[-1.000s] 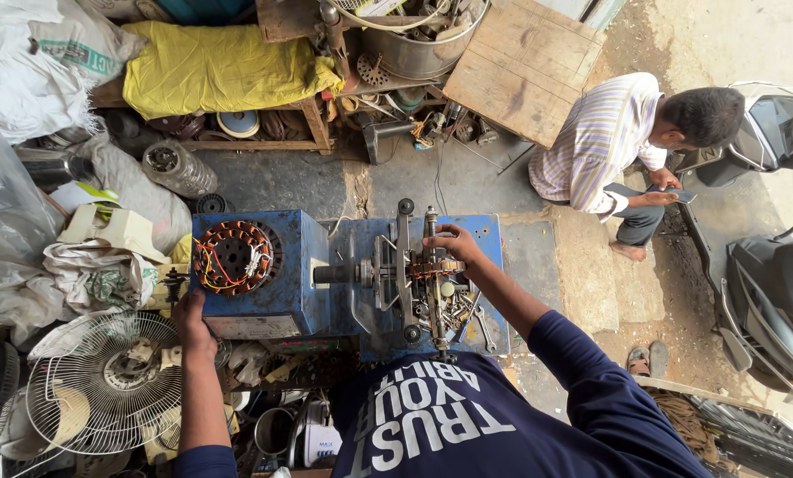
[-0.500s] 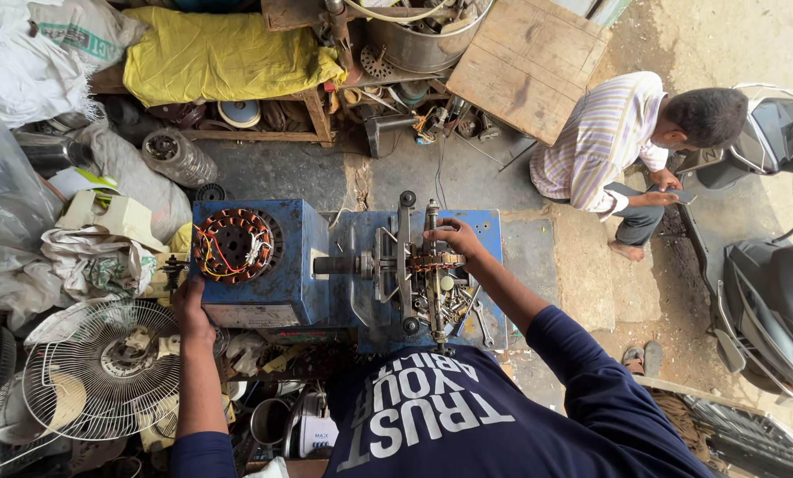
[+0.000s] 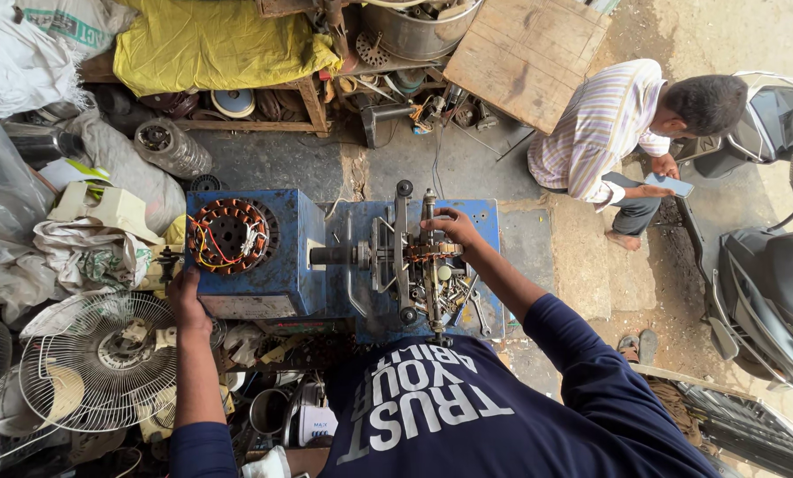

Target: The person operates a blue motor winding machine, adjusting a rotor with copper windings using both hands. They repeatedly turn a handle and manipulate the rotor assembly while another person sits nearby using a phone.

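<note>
The blue winding machine (image 3: 263, 265) lies between both hands — left hand (image 3: 186, 296) grips its near-left corner, right hand (image 3: 454, 228) closes on the copper-wound spindle (image 3: 432, 252) at right.

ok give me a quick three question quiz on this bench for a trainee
1. True or false: the left hand is at the left edge of the blue machine.
2. What does the right hand touch? A) white fan guard B) winding frame C) yellow cloth
3. What lies on top of the machine's blue box?

Key
1. True.
2. B, the winding frame.
3. A stator with copper coils and coloured wires.

The fan guard sits lower left, the yellow cloth on the shelf.
</note>
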